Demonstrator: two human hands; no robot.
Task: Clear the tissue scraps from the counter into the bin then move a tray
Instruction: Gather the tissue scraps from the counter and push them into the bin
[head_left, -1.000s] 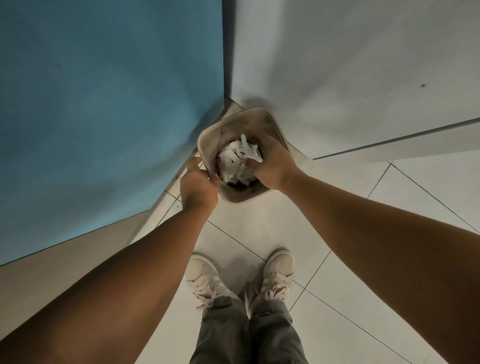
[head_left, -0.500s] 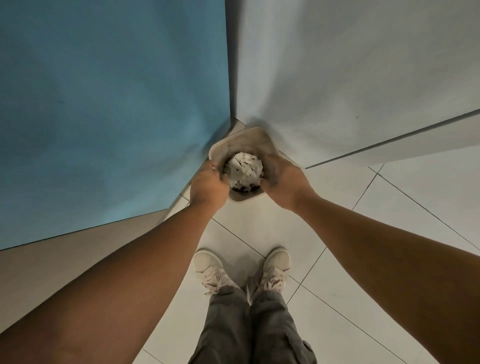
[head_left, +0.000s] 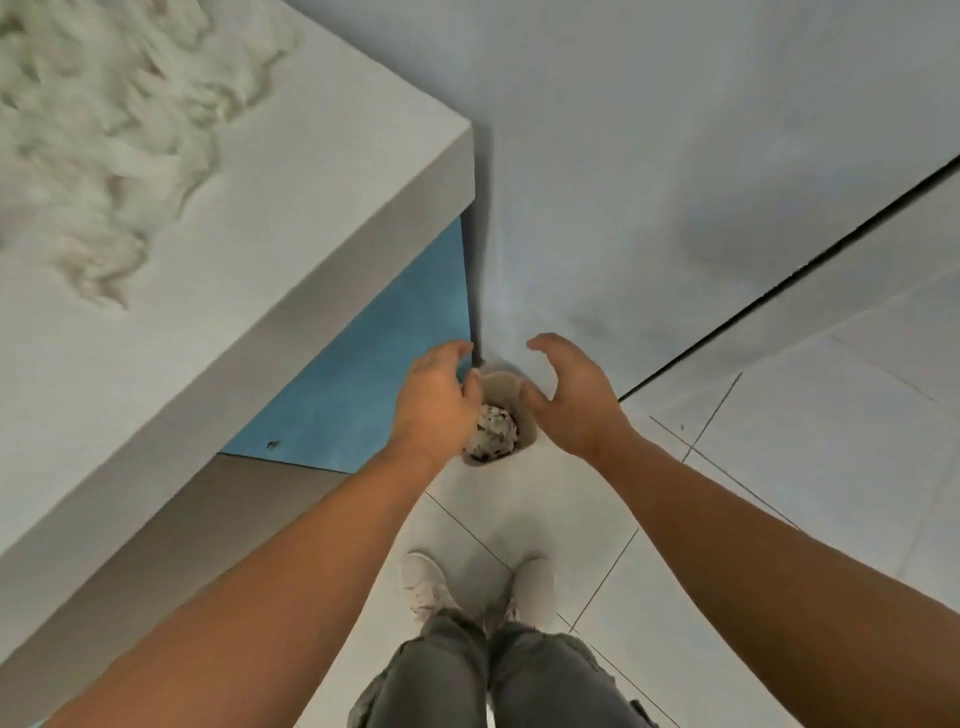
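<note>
- While a person stands looking down past their own legs, both hands hover above a small beige bin (head_left: 501, 384). It sits on the tiled floor (head_left: 519, 509), in the corner where a blue panel (head_left: 363, 384) below the table meets a pale wall (head_left: 649, 182).
- The left hand (head_left: 434, 400) shows its back, fingers loosely curved, with nothing visible in it. From this angle it overlaps the bin's left rim, so I cannot tell whether it touches.
- The right hand (head_left: 574, 395) is spread wide and empty, thumb apart from the fingers, above the bin's right rim.
- The bin is packed to the top with crumpled tissue (head_left: 496, 434), white and flecked with dark bits.
- On the grey table (head_left: 311, 234) lies a fluffy, blurred heap of tissue scraps (head_left: 104, 130). It sits toward the far left, well back from the near edge and the right corner, and is not yet cleared.
- The scraps look featherlight, soft and loose, so they should squash easily but may shed bits and drift.
- Cupped hands scooping in from both sides of the heap and squeezing it into a wad would likely hold better than pinching the top.
- The bin looks nearly full, so another load may need pressing down or it could spill.
- No tray is in view.
</note>
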